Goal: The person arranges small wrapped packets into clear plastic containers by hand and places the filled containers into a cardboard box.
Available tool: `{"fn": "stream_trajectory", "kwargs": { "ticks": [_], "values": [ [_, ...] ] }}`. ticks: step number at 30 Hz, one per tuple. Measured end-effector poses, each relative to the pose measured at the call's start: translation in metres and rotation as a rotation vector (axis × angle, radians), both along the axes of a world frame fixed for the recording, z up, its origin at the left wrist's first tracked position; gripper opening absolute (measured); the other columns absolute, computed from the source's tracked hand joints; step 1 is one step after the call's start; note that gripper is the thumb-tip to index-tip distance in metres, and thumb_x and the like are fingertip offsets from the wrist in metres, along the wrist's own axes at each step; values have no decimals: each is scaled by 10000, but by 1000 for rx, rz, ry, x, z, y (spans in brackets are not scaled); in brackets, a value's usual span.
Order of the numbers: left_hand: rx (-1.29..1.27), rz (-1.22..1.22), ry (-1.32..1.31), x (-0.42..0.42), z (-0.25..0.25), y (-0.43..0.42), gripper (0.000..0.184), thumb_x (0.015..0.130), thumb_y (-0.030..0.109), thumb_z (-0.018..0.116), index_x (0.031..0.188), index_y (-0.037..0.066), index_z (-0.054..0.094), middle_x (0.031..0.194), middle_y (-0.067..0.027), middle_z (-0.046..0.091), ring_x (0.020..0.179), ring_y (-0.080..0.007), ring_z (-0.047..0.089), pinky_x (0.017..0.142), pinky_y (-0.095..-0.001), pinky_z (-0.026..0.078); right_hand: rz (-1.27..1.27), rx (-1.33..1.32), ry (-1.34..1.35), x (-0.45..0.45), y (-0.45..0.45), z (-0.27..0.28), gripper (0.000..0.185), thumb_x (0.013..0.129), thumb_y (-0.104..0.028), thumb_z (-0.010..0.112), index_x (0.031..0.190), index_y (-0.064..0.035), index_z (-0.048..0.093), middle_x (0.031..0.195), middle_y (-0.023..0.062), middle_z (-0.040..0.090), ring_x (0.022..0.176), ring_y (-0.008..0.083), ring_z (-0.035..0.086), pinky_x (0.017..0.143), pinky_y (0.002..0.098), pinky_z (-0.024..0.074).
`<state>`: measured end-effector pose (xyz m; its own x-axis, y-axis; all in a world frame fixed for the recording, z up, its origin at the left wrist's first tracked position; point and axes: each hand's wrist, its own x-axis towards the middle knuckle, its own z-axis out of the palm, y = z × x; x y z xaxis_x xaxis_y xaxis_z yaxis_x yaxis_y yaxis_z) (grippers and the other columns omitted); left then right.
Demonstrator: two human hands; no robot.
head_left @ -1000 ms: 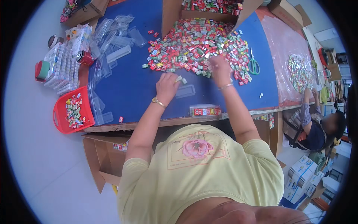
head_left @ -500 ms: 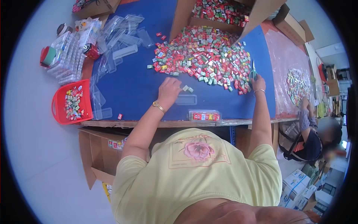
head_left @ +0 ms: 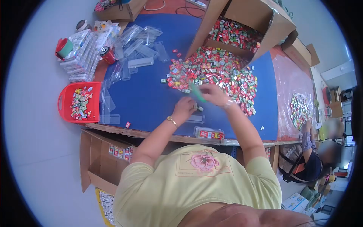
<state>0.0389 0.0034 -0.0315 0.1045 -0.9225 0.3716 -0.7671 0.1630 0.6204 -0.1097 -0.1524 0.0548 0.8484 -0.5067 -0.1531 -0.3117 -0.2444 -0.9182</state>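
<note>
My left hand [head_left: 184,108] rests low over the blue mat [head_left: 151,102], its fingers closed at a tiny green-and-white box [head_left: 200,109]. Just across from it, my right hand [head_left: 214,94] grips green-handled scissors [head_left: 197,93], smeared by motion, so the blades cannot be made out. A clear plastic tray [head_left: 196,119] lies under my left wrist's right side. Nearer the table edge sits a clear case [head_left: 209,133] with a row of red and other small boxes in it. Beyond both hands spreads a big pile of small colourful boxes [head_left: 227,73].
A cardboard box [head_left: 261,19] on its side spills small boxes. Clear plastic cases [head_left: 140,62] lie back left, beside a drink can [head_left: 107,55] and stacked packs [head_left: 80,56]. A red basket [head_left: 97,102] holds more pieces. At right, another person's arm [head_left: 307,140] reaches over plastic sheeting.
My right hand has taken the scissors from the pile's right side and brought them left beside my left hand. My left fingers have closed in at the small boxes. The view has shifted.
</note>
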Motion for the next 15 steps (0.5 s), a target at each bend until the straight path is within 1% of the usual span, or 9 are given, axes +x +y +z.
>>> {"fn": "stream_trajectory", "kwargs": {
  "ticks": [1,3,5,7,8,10,11,13,15],
  "values": [
    [-5,9,-14,2,-3,-1,326,747,175,830,1040,111,703,1064,-59,659,1026,-282,622,886,-405,533,129,-38,27,40,8,16,354,914,-179,688,1220,-1,682,1028,76,721,951,125,655,845,307,537],
    [46,-15,67,5,-12,-4,319,755,183,819,1037,106,690,1074,-76,645,1055,-313,609,906,-418,525,248,-258,71,120,-11,-8,330,922,-200,669,1186,-4,695,965,86,719,866,138,653,789,321,534],
    [70,-22,90,7,-8,-3,316,759,186,814,1036,103,684,1079,-84,638,1070,-328,603,916,-424,521,5,-237,100,190,-32,-31,306,932,-196,643,1154,5,706,899,78,710,789,159,639,735,337,523],
    [72,-22,98,5,-2,0,317,762,178,814,1041,106,684,1080,-86,639,1071,-324,603,928,-427,516,-219,48,51,236,-54,-41,277,945,-170,626,1133,10,718,861,72,707,760,177,643,713,341,521],
    [78,-25,106,5,0,1,317,763,174,814,1044,108,684,1081,-88,639,1071,-322,604,933,-429,514,-217,51,39,254,-73,-54,277,945,-170,626,1133,10,718,861,72,707,760,177,643,713,341,521],
    [68,-9,91,4,0,1,306,767,165,807,1040,104,683,1077,-91,637,1062,-324,602,931,-432,515,-331,-1,-104,271,-100,-83,310,979,-142,608,1240,10,675,1001,86,726,867,192,672,740,342,526],
    [51,8,88,1,-3,0,295,772,156,801,1036,100,682,1073,-94,635,1053,-326,600,928,-434,515,-337,6,-96,257,-94,-72,310,979,-142,608,1240,10,675,1001,86,726,867,192,672,740,342,526],
    [35,24,107,-7,-8,1,285,776,147,794,1032,97,681,1069,-97,633,1044,-329,597,925,-436,516,-382,350,-308,218,-73,-26,388,1012,-123,590,1377,8,578,1179,106,708,1017,210,679,818,347,538],
    [31,93,76,-13,-2,1,280,781,128,794,1037,76,693,1061,-99,639,1039,-322,601,916,-426,519,-349,408,-418,193,-72,-33,432,1016,-123,590,1422,13,528,1238,108,693,1062,213,674,857,359,539]
  ]
}}
